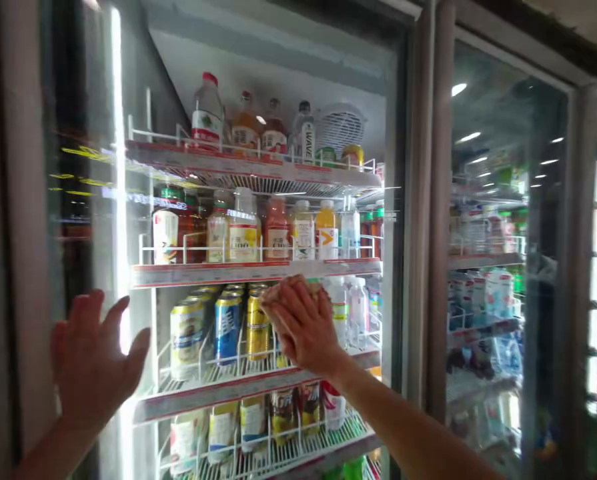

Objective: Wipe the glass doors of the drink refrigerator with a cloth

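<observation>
My right hand (303, 323) is pressed flat against a cooler's glass door (278, 60), over a crumpled beige-pink cloth (271, 295). Most of the cloth is hidden under the palm and fingers; only its edges show. My left hand (95, 360) is raised near the door's left side, in front of a bright light strip (119, 167). Its fingers are spread and hold nothing. Whether it touches the glass I cannot tell. Behind the glass, close to my right hand, stand a gold can (257, 327) and a blue can (227, 327).
Wire-fronted shelves (258, 272) inside the cooler carry several bottles and cans. A thick door frame (423, 200) runs up the right side. Beyond it is a second glass door (498, 133) with more drinks behind it. Ceiling lights reflect in the glass.
</observation>
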The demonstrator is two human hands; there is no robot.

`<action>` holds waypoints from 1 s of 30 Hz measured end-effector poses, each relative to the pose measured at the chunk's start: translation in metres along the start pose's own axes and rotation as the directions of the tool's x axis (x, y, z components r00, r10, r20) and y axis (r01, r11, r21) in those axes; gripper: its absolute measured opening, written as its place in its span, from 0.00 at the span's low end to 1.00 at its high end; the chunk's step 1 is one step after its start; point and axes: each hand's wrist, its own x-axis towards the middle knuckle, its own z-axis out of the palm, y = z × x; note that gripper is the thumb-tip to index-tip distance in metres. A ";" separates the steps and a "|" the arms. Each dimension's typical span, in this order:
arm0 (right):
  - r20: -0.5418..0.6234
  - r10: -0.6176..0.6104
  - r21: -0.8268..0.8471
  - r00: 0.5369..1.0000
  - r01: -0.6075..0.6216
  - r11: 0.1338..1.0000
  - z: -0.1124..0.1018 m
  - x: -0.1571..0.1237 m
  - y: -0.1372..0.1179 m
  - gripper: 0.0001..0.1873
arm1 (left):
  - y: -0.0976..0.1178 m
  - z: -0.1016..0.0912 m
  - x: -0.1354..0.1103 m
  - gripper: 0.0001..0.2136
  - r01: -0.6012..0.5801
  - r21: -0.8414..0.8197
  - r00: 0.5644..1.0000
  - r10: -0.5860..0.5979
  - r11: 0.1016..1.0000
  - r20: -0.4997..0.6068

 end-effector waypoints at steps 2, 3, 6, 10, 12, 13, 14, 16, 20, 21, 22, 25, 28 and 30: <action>-0.077 0.078 -0.052 0.994 -0.082 0.995 -0.002 0.007 0.019 0.33 | -0.006 0.007 0.006 0.28 -0.064 0.083 0.996 0.069 0.995 -0.056; -0.149 0.212 -0.094 0.966 -0.227 0.969 -0.002 0.014 0.034 0.33 | -0.007 0.010 0.006 0.28 -0.090 0.119 0.993 0.098 0.989 -0.062; -0.313 0.565 -0.129 0.763 -0.624 0.771 0.002 0.046 0.050 0.31 | -0.006 0.011 0.003 0.29 -0.119 0.168 0.992 0.125 0.979 -0.029; -0.136 0.270 -0.061 0.953 -0.280 0.958 0.015 0.081 -0.035 0.29 | -0.005 0.008 0.000 0.30 -0.116 0.148 0.992 0.122 0.982 -0.036; -0.050 0.033 0.002 0.998 -0.033 0.999 0.021 0.083 -0.066 0.29 | -0.007 0.008 0.000 0.30 -0.127 0.131 0.989 0.136 0.983 -0.057; -0.033 -0.011 0.006 0.999 0.011 1.000 0.022 0.080 -0.066 0.29 | -0.008 0.009 0.000 0.30 -0.133 0.123 0.988 0.142 0.984 -0.067; -0.039 0.021 -0.018 0.999 -0.021 1.000 0.022 0.077 -0.054 0.29 | -0.008 0.010 0.000 0.30 -0.137 0.115 0.987 0.146 0.984 -0.073; -0.135 0.230 -0.105 0.964 -0.245 0.964 0.017 0.072 -0.008 0.29 | -0.010 0.012 0.000 0.30 -0.148 0.100 0.985 0.156 0.984 -0.074; -0.382 0.595 -0.127 0.707 -0.678 0.724 0.008 0.087 0.052 0.29 | -0.009 0.016 -0.001 0.30 -0.161 0.092 0.982 0.169 0.983 -0.087; -0.369 0.592 -0.128 0.716 -0.670 0.731 0.010 0.096 0.043 0.29 | -0.009 0.017 -0.001 0.30 -0.157 0.093 0.982 0.165 0.983 -0.089; -0.326 0.548 -0.136 0.770 -0.612 0.779 0.013 0.104 0.025 0.29 | -0.009 0.017 -0.001 0.30 -0.156 0.095 0.982 0.164 0.983 -0.091; -0.123 0.168 -0.105 0.978 -0.181 0.978 0.020 0.124 -0.041 0.28 | -0.013 0.013 0.001 0.30 -0.185 0.098 0.977 0.194 0.978 -0.088; -0.074 -0.071 -0.060 0.995 0.067 0.996 0.019 0.138 -0.059 0.26 | -0.025 0.005 0.004 0.30 -0.270 0.111 0.958 0.278 0.956 -0.064; -0.150 0.084 -0.081 0.985 -0.097 0.992 0.017 0.148 -0.042 0.26 | -0.035 0.000 0.007 0.30 -0.291 0.105 0.952 0.299 0.951 -0.071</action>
